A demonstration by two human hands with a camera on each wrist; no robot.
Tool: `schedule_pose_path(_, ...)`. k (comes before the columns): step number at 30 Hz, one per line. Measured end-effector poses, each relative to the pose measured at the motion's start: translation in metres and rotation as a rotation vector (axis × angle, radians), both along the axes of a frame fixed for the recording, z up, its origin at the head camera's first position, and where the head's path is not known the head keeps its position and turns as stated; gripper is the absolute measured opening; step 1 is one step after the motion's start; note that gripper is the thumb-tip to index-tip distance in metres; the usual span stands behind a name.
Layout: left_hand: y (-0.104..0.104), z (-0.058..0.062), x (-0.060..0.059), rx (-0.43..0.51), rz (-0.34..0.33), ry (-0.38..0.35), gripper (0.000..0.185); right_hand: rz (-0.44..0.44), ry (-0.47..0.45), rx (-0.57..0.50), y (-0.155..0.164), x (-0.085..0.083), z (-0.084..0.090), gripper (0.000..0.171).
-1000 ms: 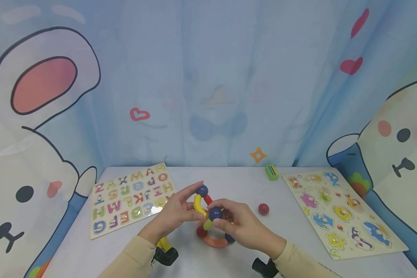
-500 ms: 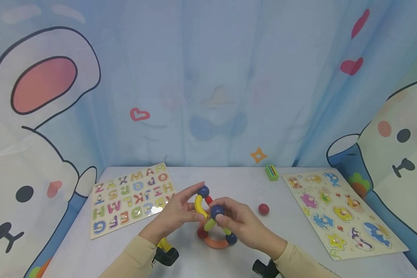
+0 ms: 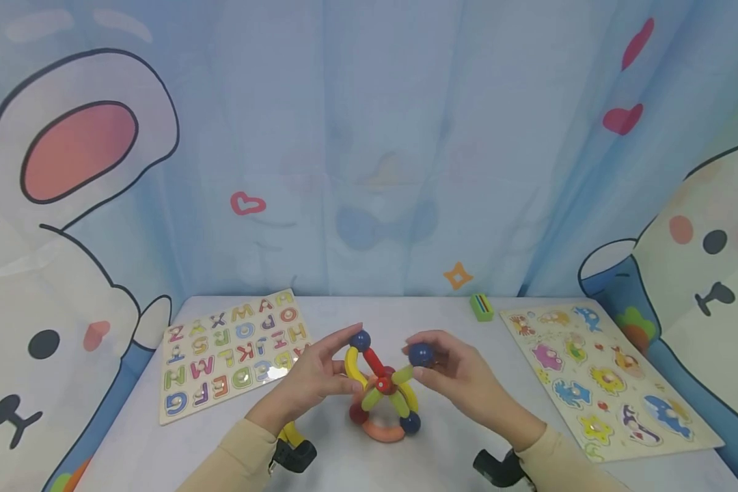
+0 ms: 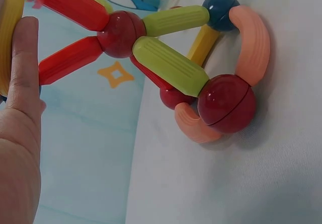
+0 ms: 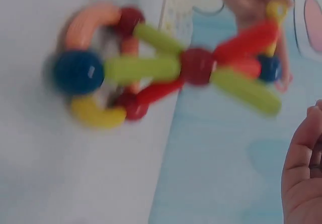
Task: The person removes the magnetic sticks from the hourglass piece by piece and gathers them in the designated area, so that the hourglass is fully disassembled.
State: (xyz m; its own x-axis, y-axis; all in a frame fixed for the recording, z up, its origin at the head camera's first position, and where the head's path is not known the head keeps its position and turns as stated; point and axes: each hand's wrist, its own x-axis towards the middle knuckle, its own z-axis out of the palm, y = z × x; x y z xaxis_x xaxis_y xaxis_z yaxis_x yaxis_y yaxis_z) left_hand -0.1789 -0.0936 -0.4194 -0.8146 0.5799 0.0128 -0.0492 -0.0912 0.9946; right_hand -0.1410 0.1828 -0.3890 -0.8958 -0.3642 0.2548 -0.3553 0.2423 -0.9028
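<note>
A magnetic stick-and-ball structure stands on the white table, with a ring of curved sticks and balls at its base. From its central red ball [image 3: 385, 385] several green and red sticks branch out. My left hand [image 3: 316, 372] pinches a yellow curved stick [image 3: 353, 363] on the upper left side, its index finger by a small blue ball [image 3: 360, 340]. Between thumb and fingers, my right hand [image 3: 461, 372] holds a larger blue ball [image 3: 421, 354] close to the tip of a green stick [image 3: 402, 374]. That stick's end shows bare in the right wrist view, where the held ball is hidden.
An alphabet puzzle board [image 3: 234, 355] lies at the left, and an animal puzzle board [image 3: 581, 403] at the right. A small green block [image 3: 481, 307] sits near the back edge. Behind the table hangs a blue curtain [image 3: 381, 137].
My right hand has moved right and slightly up with the blue ball, uncovering the central red ball and green sticks. It now covers the loose red ball. My left hand stays nearly still.
</note>
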Motion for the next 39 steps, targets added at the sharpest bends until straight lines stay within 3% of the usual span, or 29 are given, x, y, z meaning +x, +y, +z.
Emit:
schedule_pose_path(4, 0.0, 0.0, 0.0, -0.003, 0.003, 0.006, 0.086, -0.172, 0.029, 0.105, 0.039, -0.013, -0.013, 0.04)
schedule_pose_path(8, 0.0, 0.0, -0.001, -0.002, 0.004, 0.013, 0.087, -0.318, -0.037, 0.304, 0.084, -0.025, -0.037, 0.045)
schedule_pose_path(11, 0.0, 0.0, -0.001, -0.005, 0.005, 0.013, 0.087, -0.363, -0.11, 0.457, 0.109, -0.031, -0.056, 0.047)
schedule_pose_path(14, 0.0, 0.0, -0.001, -0.007, 0.005, 0.012, 0.086, -0.356, -0.175, 0.54, 0.123, -0.034, -0.071, 0.047)
schedule_pose_path(25, 0.0, 0.002, 0.0, 0.003, -0.001, 0.012, 0.088, -0.342, -0.216, 0.602, 0.131, -0.04, -0.093, 0.052)
schedule_pose_path(39, 0.0, -0.001, 0.0, -0.005, 0.029, 0.013, 0.088, -0.346, -0.222, 0.6, 0.132, -0.039, -0.1, 0.061)
